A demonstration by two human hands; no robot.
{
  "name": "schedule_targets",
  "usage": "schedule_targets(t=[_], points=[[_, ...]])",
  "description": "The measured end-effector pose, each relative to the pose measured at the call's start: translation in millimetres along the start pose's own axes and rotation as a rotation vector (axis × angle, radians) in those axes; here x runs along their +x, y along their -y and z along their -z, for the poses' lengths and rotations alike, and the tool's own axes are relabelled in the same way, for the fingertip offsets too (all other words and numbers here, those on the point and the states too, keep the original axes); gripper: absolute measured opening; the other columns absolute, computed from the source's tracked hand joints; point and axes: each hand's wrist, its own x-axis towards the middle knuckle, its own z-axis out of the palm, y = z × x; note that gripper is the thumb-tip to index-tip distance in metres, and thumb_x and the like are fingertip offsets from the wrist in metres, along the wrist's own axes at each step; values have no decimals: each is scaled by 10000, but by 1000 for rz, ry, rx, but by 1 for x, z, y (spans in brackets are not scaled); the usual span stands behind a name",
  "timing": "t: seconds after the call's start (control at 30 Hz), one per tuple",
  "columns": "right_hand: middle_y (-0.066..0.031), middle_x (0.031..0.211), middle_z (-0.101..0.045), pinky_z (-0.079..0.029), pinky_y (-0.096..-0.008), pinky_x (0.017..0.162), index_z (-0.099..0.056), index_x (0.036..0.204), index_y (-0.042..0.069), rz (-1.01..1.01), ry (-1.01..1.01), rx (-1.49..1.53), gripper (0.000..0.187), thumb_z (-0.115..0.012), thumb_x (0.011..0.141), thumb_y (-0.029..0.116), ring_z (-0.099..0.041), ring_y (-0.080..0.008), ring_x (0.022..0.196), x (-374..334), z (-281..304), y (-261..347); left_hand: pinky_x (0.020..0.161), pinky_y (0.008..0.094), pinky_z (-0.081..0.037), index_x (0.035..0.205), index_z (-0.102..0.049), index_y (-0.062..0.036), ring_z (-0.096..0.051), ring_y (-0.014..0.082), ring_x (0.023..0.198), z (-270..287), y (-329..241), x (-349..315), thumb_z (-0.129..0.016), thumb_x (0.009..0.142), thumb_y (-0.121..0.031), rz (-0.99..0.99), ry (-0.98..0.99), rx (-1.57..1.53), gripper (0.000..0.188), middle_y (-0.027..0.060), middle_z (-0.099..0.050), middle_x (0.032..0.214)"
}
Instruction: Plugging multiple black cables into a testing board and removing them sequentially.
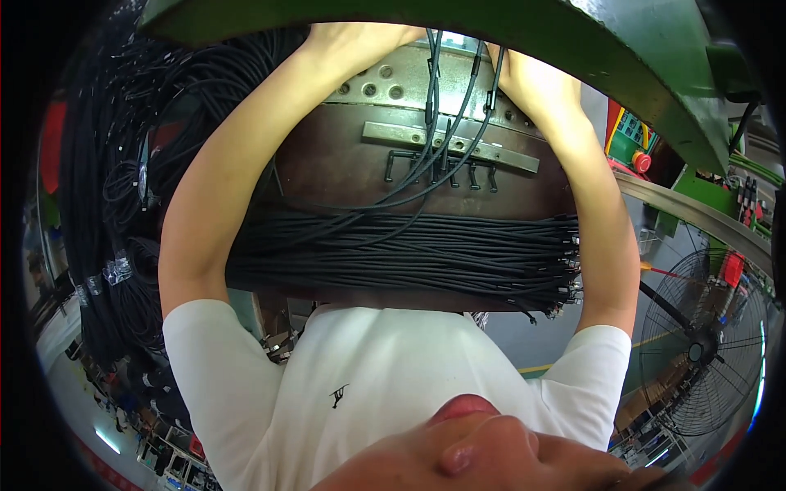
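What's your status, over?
Left hand and right hand both at thin black cables, grip hidden. Cables hang over brown metal machine face. Black cable bundle lies across below.

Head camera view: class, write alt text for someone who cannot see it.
Both of a person's hands, left hand and right hand, reach up among thin black cables at a brown metal machine plate. A thick bundle of black cables lies across below.

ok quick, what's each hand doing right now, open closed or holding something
Left hand: up at the black cables, fingers hidden by the green guard; cannot be told.
Right hand: against the same cables, fingers hidden; cannot be told.
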Motion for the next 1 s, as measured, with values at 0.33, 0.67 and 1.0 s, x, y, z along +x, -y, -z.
schedule_targets(t=[0.33, 0.67, 1.0], points=[[-137, 742, -646, -511, -402, 595, -682, 905, 70, 17, -39, 22, 205, -639, 843, 260, -625, -315, 649, -2, -2, -4, 655, 353, -486, 927, -639, -68, -582, 227, 731, 5, 5, -4, -570, 848, -161, -95, -211, 217, 140, 88, -615, 838], [-117, 689, -643, -492, -386, 528, -688, 825, 64, -26, -34, 114, 162, -657, 810, 222, -607, -296, 574, -5, 0, -7, 566, 370, -517, 845, -686, -71, -619, 238, 607, 8, 14, -11, -605, 816, -138, -264, -263, 444, 110, 86, -650, 720], [-123, 788, -671, -506, -392, 640, -686, 914, 44, -122, 15, 249, 248, -651, 836, 276, -634, -289, 702, -9, -13, -24, 662, 350, -530, 938, -688, -80, -652, 231, 736, 3, 5, -4, -606, 862, -271, -183, -106, 656, 221, 73, -681, 831]])
